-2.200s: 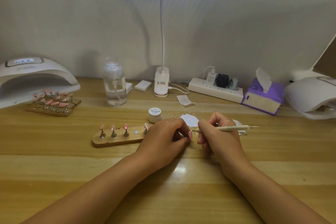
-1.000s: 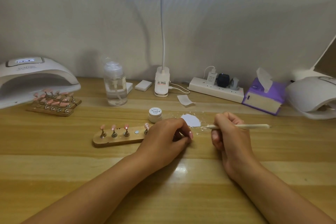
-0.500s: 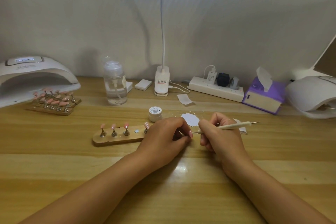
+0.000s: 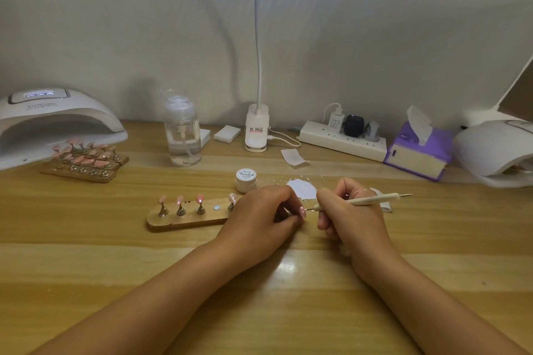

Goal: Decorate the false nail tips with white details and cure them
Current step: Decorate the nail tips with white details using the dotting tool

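Desk (image 4: 86,268) — dotting pen (image 4: 369,199) at nail tip (image 4: 302,212)

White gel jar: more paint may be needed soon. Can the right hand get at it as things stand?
Probably yes: the white gel jar stands behind the left hand, and the way over the white paint patch looks free, though the right hand grips the dotting pen.

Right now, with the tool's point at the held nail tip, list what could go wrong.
1. The left hand only pinches the pink false nail tip; a slip under the cream dotting pen in the right hand could smear the detail.
2. The white paint puddle lies just behind both hands; a knuckle might drag through it.
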`<state>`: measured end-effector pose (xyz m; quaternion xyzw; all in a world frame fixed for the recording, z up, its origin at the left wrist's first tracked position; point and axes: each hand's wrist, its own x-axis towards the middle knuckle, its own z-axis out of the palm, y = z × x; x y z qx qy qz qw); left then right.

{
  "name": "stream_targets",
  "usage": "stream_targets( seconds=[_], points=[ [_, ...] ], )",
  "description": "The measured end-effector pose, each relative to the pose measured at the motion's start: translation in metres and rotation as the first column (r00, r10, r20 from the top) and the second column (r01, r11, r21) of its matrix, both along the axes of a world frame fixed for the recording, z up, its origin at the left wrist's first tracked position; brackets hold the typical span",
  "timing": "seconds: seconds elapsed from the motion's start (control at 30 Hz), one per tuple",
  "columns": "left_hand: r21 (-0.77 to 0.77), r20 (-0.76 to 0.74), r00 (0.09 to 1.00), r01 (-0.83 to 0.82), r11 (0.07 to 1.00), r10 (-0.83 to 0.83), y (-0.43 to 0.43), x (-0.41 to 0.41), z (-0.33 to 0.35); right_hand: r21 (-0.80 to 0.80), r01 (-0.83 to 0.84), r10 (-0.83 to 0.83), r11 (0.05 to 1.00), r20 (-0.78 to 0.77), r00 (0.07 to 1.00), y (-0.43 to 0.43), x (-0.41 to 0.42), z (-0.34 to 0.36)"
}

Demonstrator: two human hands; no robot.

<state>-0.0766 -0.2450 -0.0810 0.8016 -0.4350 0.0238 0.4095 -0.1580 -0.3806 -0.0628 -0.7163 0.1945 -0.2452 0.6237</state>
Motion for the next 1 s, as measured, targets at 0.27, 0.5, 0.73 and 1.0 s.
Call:
stream_targets(
  seconds=[0.27, 0.5, 0.73, 1.0],
  points=[
    [-0.004, 0.003, 1.0, 0.003, 1.0, -0.003, 0.0003, 0.0001, -0.0007, -0.041, -0.005, 0.004, 0.999, -0.016, 1.0, 0.0002, 0.0008, -0.0018],
    [0.001, 0.007, 1.0, 0.01, 1.0, -0.01, 0.0002, 0.0007, -0.0003, -0.017, 0.002, -0.003, 1.0, -0.014, 1.0, -0.001, 0.0008, -0.0021],
    [0.008, 0.006, 1.0, 0.007, 1.0, -0.007, 0.0005, 0.0, 0.0006, -0.056, -0.006, 0.005, 0.998, -0.024, 1.0, -0.0004, 0.0, -0.002],
    [0.011, -0.02, 1.0, 0.009, 1.0, -0.009, 0.0013, -0.0017, 0.0023, 0.153, 0.046, -0.06, 0.987, 0.09, 0.994, -0.0041, -0.0012, 0.0007]
  ],
)
